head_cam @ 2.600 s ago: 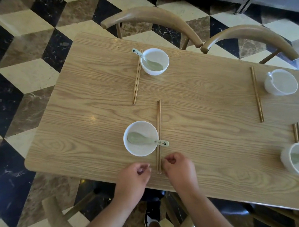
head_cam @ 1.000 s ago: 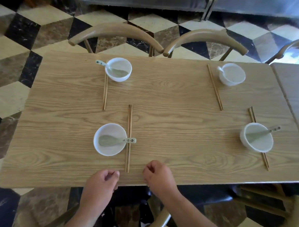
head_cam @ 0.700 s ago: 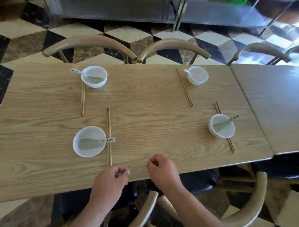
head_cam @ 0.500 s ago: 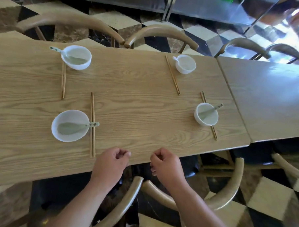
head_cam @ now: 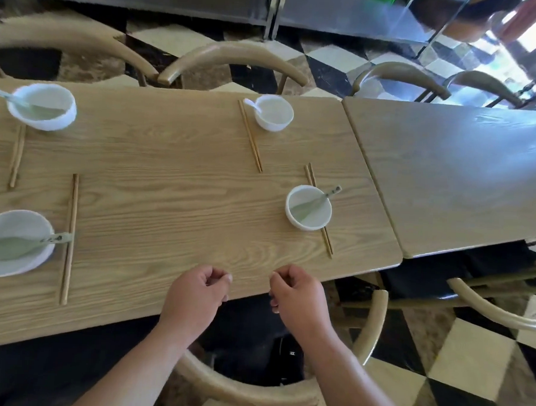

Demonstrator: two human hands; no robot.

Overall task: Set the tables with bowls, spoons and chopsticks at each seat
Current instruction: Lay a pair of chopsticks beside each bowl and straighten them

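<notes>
The light wooden table carries several white bowls, each with a spoon and a pair of chopsticks beside it. The near-right bowl holds a green spoon and sits on its chopsticks. The far-right bowl has chopsticks to its left. A near-left bowl has chopsticks on its right. A far-left bowl stands at the back. My left hand and my right hand hover curled over the table's near edge, holding nothing.
A second wooden table adjoins on the right with nothing on it. Curved-back wooden chairs stand along the far side and the near side. The floor is checkered tile. A metal counter runs along the back.
My view has shifted to the right along the table, so the left settings slid toward the frame edge and the second table came into view. Both hands stay curled and hold nothing.
</notes>
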